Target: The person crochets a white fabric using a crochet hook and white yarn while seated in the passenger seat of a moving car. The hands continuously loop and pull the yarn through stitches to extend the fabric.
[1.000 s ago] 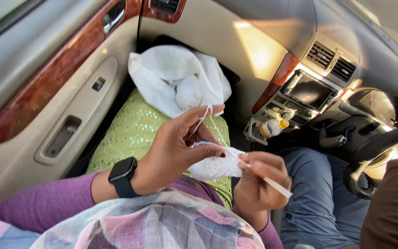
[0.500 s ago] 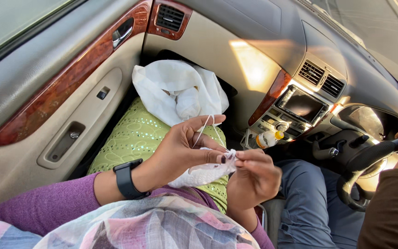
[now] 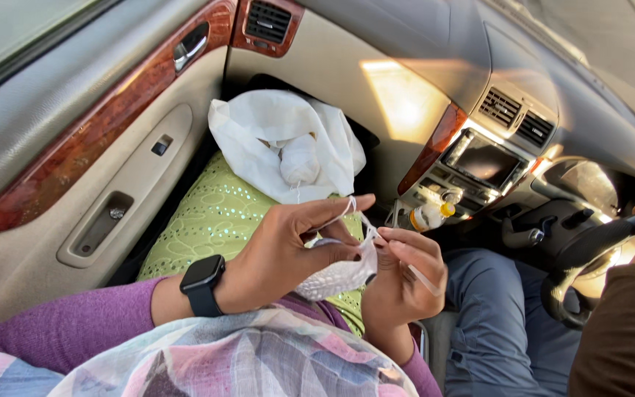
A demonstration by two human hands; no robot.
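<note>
My left hand [image 3: 288,246], with a black smartwatch [image 3: 201,284] on its wrist, pinches a small white crocheted piece [image 3: 336,276] and carries the white yarn strand [image 3: 338,213] over its raised forefinger. Touching the piece from the right, my right hand [image 3: 402,276] grips a pale crochet hook [image 3: 420,276] whose tip is at the work. The strand runs up to a white ball of yarn [image 3: 299,158] lying in an open white plastic bag [image 3: 259,132] on my green-clad lap [image 3: 214,220].
The car door panel [image 3: 104,169] with wood trim is on the left, the dashboard and centre screen [image 3: 483,158] ahead. Another person in grey trousers [image 3: 490,316] sits to the right, a hand on the steering wheel [image 3: 597,242]. A patterned scarf [image 3: 222,364] covers my chest.
Both hands have drawn closer together over the piece, and the hook hand has lifted up to the work. The view has tilted slightly up and left.
</note>
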